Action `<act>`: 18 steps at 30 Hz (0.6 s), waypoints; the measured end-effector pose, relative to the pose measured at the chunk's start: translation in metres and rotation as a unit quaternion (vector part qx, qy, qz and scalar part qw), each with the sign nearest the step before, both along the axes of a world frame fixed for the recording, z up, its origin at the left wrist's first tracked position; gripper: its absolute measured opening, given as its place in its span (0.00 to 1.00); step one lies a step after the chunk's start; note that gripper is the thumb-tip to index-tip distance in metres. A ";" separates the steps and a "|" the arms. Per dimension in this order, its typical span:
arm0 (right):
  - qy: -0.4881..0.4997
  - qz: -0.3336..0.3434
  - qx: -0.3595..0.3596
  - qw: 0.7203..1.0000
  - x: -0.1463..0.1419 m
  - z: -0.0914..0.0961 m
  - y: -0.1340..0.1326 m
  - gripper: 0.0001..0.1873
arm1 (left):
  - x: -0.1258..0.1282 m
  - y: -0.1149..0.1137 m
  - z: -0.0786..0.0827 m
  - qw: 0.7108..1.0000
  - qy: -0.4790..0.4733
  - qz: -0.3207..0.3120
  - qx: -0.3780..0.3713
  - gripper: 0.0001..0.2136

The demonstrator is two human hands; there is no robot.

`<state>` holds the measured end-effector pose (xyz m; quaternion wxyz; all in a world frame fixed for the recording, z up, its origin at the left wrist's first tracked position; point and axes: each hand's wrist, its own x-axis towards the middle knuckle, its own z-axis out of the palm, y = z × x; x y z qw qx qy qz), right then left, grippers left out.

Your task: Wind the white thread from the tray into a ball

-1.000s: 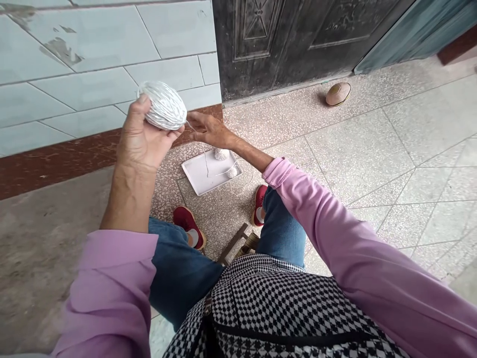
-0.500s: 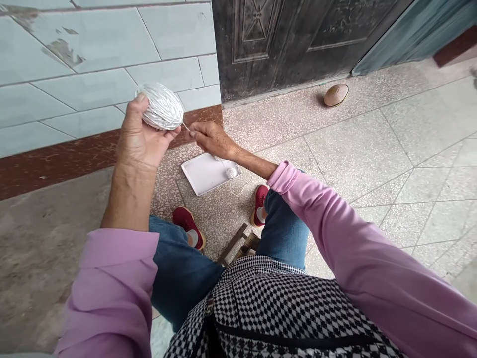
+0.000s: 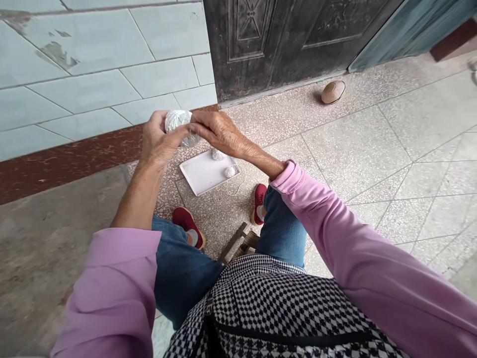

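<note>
A ball of white yarn [image 3: 179, 119] is held up in front of me, in the fingers of my left hand [image 3: 159, 141]. The left thumb lies across its near side. My right hand [image 3: 222, 134] is closed at the ball's right side, its fingertips meeting the left thumb. The strand that it held earlier is hidden behind the fingers now. Below the hands, a white tray [image 3: 201, 179] lies on the floor. Two smaller white balls are on its right part: one yarn ball [image 3: 218, 154] at the back, another yarn ball [image 3: 230, 172] near the right edge. A loose loop of yarn [image 3: 238, 191] hangs over that edge.
A tiled wall [image 3: 93, 89] rises ahead on the left, beside a dark panelled door [image 3: 283, 40]. Near the door's foot lies a pinkish ball [image 3: 333, 92]. My red shoes [image 3: 184, 221] stand just short of the tray, and part of a wooden stool [image 3: 234, 243] shows between my legs.
My left hand has turned and come down to the right with the yarn ball. My right hand, which held a strand away from the ball, is now up against its side.
</note>
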<state>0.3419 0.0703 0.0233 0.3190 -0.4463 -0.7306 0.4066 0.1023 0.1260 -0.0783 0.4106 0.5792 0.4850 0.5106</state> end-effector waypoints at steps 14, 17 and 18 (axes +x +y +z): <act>-0.050 -0.026 0.135 0.989 0.010 -0.017 0.018 0.44 | 0.015 -0.043 0.053 0.971 -0.092 -0.135 -0.175 0.54; -0.033 -0.029 0.127 0.991 0.011 -0.015 0.020 0.37 | 0.016 -0.044 0.052 0.971 -0.088 -0.155 -0.161 0.53; -0.027 -0.033 0.124 0.991 0.011 -0.015 0.021 0.36 | 0.016 -0.045 0.051 0.971 -0.083 -0.158 -0.156 0.53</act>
